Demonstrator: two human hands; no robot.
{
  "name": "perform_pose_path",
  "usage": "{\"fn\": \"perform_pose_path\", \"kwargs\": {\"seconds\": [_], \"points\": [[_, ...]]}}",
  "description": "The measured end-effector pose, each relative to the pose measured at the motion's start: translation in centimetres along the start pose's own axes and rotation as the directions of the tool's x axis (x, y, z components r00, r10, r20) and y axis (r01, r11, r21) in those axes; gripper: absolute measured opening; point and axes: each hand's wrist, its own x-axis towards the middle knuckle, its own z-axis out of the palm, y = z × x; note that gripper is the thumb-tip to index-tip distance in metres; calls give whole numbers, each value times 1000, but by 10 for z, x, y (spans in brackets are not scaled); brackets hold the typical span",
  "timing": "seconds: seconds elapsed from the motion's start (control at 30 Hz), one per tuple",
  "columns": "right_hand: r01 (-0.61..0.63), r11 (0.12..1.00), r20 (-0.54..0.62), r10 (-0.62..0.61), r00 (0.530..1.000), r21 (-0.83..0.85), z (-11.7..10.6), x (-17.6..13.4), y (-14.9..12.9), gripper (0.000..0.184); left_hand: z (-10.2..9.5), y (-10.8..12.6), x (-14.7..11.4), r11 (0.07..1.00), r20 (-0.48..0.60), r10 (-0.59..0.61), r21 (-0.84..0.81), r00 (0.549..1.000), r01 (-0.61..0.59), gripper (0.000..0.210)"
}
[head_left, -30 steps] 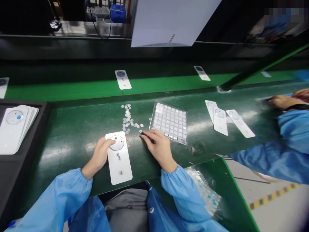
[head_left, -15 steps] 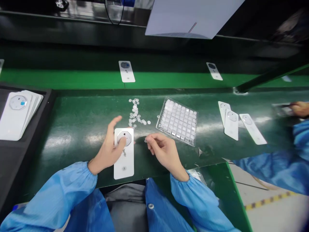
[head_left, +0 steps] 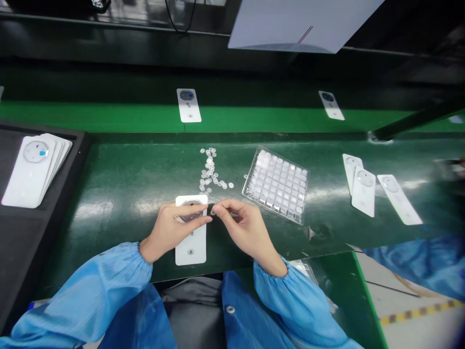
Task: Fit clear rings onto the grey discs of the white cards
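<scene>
A white phone-shaped panel [head_left: 191,249] with a round camera-like ring lies flat on the green bench in front of me. My left hand [head_left: 174,225] reaches over it, thumb and forefinger stretched to the right with a gap between them. Their tips come close to the fingertips of my right hand [head_left: 241,223]. My right hand is closed in a pinch on a small clear disc [head_left: 213,211], partly covered by the fingers. Beyond the panel lies a scatter of small translucent discs [head_left: 209,167]. To its right sits a clear tray [head_left: 300,220] filled with rows of white, rounded pieces.
At left, a dark tray [head_left: 78,150] holds a fanned stack of white panels [head_left: 22,189]. Several panels [head_left: 364,194] lie to the right, near a co-worker's blue sleeve [head_left: 425,264]. More panels [head_left: 189,109] rest on the bright green strip [head_left: 254,118] behind.
My left hand has lifted its thumb off the panel's ring and turned toward my right hand. My right hand has shifted slightly left with the disc, bringing the fingertips together.
</scene>
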Motion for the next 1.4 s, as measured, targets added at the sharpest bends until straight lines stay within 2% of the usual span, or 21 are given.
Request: {"fn": "perform_pose_path", "kwargs": {"seconds": [0.17, 0.27, 0.4, 0.47, 0.53, 0.67, 0.83, 1.0, 1.07, 1.23, 1.4], "points": [[-21, 996, 22, 19, 1000, 84, 2, -3, -5, 38, -2, 8, 1, 997, 71, -70, -37, 995, 72, 14], [-120, 977, 89, 106, 990, 176, -1, -3, -5, 43, -2, 9, 1, 997, 70, -51, -60, 996, 55, 14], [-305, 906, 255, 233, 938, 293, -5, -3, -6, 47, -2, 7, 0, 999, 62, -27, -44, 998, 30, 14], [-360, 868, 314, 256, 914, 342, -6, -3, -6, 46, -2, 5, -1, 999, 64, -19, -38, 998, 22, 15], [-373, 848, 327, 255, 910, 377, -6, -3, -6, 46, -2, 4, -1, 999, 73, -19, -29, 997, 22, 16], [-326, 863, 290, 222, 931, 387, -6, -3, -8, 42, -2, 4, -1, 1000, 92, -31, 3, 995, 31, 19], [-255, 910, 273, 167, 947, 327, -8, -4, -10, 35, -3, 6, 0, 998, 104, -34, -43, 994, 38, 18], [-92, 974, 154, 61, 986, 206, -8, -5, -7, 28, -4, 5, -2, 996, 103, -74, -44, 992, 79, 17], [-39, 988, 72, 29, 997, 147, -5, -6, -7, 26, -4, 6, -2, 993, 88, -103, -44, 991, 107, 27], [5, 994, -81, 3, 997, 105, 9, -12, -8, 24, -2, 11, -4, 977, 55, -153, -140, 987, 159, 82], [16, 999, -123, -10, 992, 41, 20, -17, -9, 25, -1, 14, -5, 959, 51, -213, -180, 976, 219, 93]]}}
